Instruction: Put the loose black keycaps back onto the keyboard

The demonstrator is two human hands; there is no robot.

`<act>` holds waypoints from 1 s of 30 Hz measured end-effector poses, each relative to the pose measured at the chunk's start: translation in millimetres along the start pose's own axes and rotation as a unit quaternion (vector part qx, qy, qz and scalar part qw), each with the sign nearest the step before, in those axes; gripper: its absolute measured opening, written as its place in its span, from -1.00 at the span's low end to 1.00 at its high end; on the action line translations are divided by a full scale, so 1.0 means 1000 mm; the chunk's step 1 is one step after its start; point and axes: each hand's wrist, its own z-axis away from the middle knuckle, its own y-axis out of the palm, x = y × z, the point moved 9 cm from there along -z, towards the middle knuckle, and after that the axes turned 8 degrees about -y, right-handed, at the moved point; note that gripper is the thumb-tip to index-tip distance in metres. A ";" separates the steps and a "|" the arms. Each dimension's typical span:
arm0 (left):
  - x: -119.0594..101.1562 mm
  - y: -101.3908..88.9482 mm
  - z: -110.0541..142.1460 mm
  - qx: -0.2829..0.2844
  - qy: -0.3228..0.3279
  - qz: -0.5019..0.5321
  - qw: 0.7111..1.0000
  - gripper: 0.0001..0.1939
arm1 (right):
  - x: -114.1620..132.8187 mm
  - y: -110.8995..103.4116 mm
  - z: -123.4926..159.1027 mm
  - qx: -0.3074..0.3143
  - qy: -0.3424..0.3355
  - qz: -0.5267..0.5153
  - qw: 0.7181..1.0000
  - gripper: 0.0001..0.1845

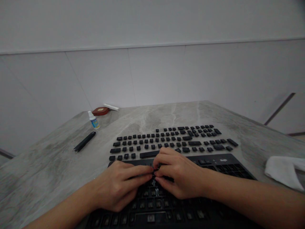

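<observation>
**Both your hands meet over the keyboard, fingertips close together**

Your keyboard [230, 159] lies on the table [54, 165] in front of you, cut off by the bottom of the view. Your forearms and hands cover much of it. Many open sockets show; the ones at the bottom are dark and hard to make out. The pale marking near its far right corner is too blurred to read.

Your left hand [116, 184] reaches in with its fingers held close together, and your right hand [178, 175] curls in from the other side. The fingertips come together over the far part of the keyboard. You may have something small pinched there, but the fingers hide the spot, so whether either hand grasps anything cannot be told.

Just beyond the keyboard, loose black keys [187, 138] lie in rows on the table. The long key [147, 155] among them runs partly behind your right hand. The letters on them are too small to read.

To the left lies a slim black tool [84, 142], its kind unclear. Behind it stands a white bottle [94, 121] with a blue and yellow label, and farther back is a red-brown case [100, 111] beside a white strip [111, 107]. At the right, a white cloth [283, 171] runs out of view.
</observation>
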 end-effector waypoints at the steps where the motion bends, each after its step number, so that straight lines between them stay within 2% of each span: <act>1: 0.000 0.002 -0.001 0.011 -0.001 0.006 1.000 -0.52 | 0.001 0.000 0.000 0.002 -0.005 0.003 1.000 -0.87; 6: 0.002 0.005 -0.005 0.038 -0.015 0.014 0.999 -0.53 | 0.003 0.004 -0.001 0.024 -0.020 0.014 0.999 -0.85; 13: 0.000 0.003 -0.005 0.041 -0.028 0.028 0.998 -0.55 | 0.003 -0.002 0.000 -0.005 -0.031 0.011 0.999 -0.84; 18: 0.001 0.004 -0.005 0.045 -0.031 0.038 0.998 -0.56 | 0.003 -0.003 -0.001 0.006 -0.032 0.006 0.999 -0.83; 22: 0.003 0.005 -0.007 0.051 -0.043 0.044 0.997 -0.56 | 0.003 0.002 -0.001 0.028 -0.016 0.000 0.999 -0.80; 30: 0.004 0.006 -0.011 0.029 -0.043 0.050 0.997 -0.58 | -0.005 0.016 0.000 0.082 0.037 -0.013 0.996 -0.75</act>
